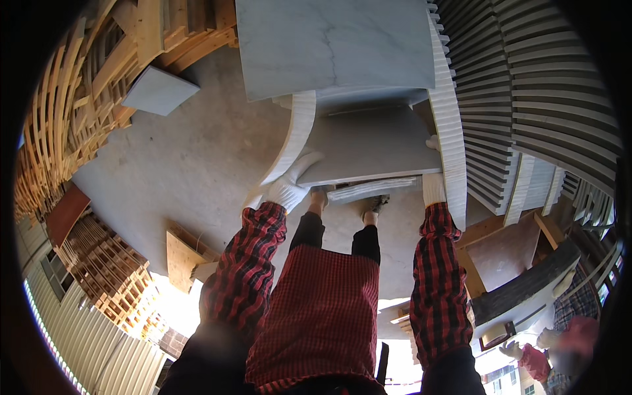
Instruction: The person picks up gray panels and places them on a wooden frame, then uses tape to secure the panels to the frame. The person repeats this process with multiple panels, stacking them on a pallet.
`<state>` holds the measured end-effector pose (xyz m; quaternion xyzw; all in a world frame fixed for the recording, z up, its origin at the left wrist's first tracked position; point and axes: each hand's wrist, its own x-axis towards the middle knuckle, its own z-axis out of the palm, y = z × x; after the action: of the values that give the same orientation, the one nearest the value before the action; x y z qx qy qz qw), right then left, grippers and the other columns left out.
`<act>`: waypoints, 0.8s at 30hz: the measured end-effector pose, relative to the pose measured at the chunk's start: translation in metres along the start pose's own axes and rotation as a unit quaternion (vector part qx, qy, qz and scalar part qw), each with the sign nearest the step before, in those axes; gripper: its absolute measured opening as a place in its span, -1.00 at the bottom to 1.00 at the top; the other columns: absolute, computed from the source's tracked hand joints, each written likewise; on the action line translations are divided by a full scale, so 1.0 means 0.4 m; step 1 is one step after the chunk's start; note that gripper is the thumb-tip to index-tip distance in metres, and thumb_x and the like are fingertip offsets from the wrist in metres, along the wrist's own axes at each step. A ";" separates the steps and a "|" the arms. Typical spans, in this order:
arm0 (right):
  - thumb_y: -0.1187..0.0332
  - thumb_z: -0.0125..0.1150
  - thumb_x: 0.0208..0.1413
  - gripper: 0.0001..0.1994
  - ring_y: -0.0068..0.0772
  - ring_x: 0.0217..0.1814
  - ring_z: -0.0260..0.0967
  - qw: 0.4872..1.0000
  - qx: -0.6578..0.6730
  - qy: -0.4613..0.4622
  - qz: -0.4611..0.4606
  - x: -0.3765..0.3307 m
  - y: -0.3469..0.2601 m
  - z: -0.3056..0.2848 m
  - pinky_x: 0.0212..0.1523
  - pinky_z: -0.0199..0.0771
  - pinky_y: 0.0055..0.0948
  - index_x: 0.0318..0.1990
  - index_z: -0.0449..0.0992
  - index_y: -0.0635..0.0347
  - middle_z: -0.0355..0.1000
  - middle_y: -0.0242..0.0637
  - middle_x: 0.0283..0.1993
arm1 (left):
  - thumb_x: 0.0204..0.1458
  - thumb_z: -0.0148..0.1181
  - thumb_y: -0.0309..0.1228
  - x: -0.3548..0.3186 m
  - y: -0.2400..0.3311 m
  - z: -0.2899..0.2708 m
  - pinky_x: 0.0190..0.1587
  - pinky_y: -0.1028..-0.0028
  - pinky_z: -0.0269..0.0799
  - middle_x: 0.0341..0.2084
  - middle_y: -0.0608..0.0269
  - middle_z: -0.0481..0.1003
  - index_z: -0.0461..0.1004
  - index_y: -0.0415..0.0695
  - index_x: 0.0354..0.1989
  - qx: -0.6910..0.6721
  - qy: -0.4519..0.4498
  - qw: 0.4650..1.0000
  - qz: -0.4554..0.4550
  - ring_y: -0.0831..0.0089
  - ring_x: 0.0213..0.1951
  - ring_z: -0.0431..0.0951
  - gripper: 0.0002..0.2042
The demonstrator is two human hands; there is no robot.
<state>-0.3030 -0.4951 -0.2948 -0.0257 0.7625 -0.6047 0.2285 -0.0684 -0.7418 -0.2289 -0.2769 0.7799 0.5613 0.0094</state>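
Observation:
Both my hands wear white knit gloves and reach forward to the near corners of a flat grey panel [368, 141]. My left hand [294, 181] closes on its left corner, thumb lying over the top. At the right corner my right hand [433, 181] grips the same panel, and most of its fingers are hidden by the edge. The panel sits between a white ribbed side strip [299, 128] on the left and another ribbed strip [451, 125] on the right. Beyond it a pale marble-look slab [336, 46] lies higher up. A whitish bar [375, 189] shows below the panel's near edge.
Stacked wooden pallets [62, 131] line the far left, with a small pale slab [160, 91] beside them. Rows of grey slabs [553, 85] stand at the right. A co-worker's gloved hands [513, 349] and a dark-edged table [526, 289] are at the lower right.

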 end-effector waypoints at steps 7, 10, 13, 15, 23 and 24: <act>0.31 0.29 0.15 -0.74 -0.26 0.14 0.43 0.998 0.047 0.032 0.018 -0.101 -0.004 -0.052 0.19 0.42 -0.33 -0.07 0.62 0.27 0.50 -0.14 0.11 | 0.08 0.23 -0.61 -0.096 -0.049 0.037 0.32 0.32 0.31 0.20 0.08 0.43 0.49 -0.05 0.18 0.006 -0.034 0.996 -0.084 0.13 0.28 0.37 -0.56; 0.53 0.25 0.06 -0.86 -0.23 0.11 0.47 0.992 0.069 0.082 0.066 -0.182 -0.026 -0.089 0.19 0.46 -0.28 -0.22 0.64 0.24 0.54 -0.11 0.02 | 0.11 0.17 -0.58 -0.109 0.011 -0.014 0.25 0.32 0.40 0.16 0.09 0.47 0.49 -0.12 0.14 0.029 -0.151 0.986 -0.068 0.15 0.22 0.43 -0.62; 0.52 0.19 0.13 -0.85 -0.28 0.04 0.48 0.992 -0.003 0.097 0.085 -0.331 -0.016 -0.174 0.13 0.47 -0.33 -0.18 0.63 0.27 0.55 -0.15 -0.04 | -0.02 0.19 -0.59 -0.161 0.140 -0.051 0.07 0.25 0.48 0.01 0.06 0.49 0.47 -0.16 0.06 0.172 -0.165 0.970 0.048 0.07 0.03 0.51 -0.60; 0.52 0.16 0.15 -0.86 -0.31 0.02 0.46 0.991 -0.120 0.044 0.048 -0.448 -0.049 -0.234 0.10 0.44 -0.36 -0.19 0.61 0.28 0.54 -0.18 -0.06 | -0.08 0.21 -0.63 -0.188 0.214 -0.075 0.04 0.23 0.53 0.02 0.07 0.51 0.47 -0.15 0.10 0.166 -0.239 0.956 0.032 0.03 0.03 0.53 -0.53; 0.48 0.12 0.18 -0.85 -0.36 -0.05 0.47 0.955 -0.225 0.099 0.164 -0.716 -0.335 -0.343 0.05 0.44 -0.41 -0.19 0.59 0.30 0.55 -0.26 -0.13 | 0.01 0.37 -0.40 -0.282 0.363 -0.120 -0.09 0.31 0.56 -0.17 0.18 0.60 0.55 -0.05 0.01 0.074 -0.332 0.939 0.052 0.15 -0.15 0.62 -0.65; 0.47 0.12 0.19 -0.85 -0.37 -0.06 0.46 0.950 -0.238 0.097 0.180 -0.720 -0.380 -0.353 0.04 0.44 -0.41 -0.19 0.59 0.31 0.55 -0.28 -0.14 | 0.02 0.39 -0.36 -0.281 0.371 -0.125 -0.11 0.32 0.57 -0.22 0.18 0.62 0.57 -0.05 -0.01 0.037 -0.323 0.944 0.054 0.15 -0.18 0.63 -0.67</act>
<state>-0.1351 -0.3163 -0.0381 0.1166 0.8947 -0.3541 0.2459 -0.0240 -0.7062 -0.0447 -0.0373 0.7690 0.5910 0.2405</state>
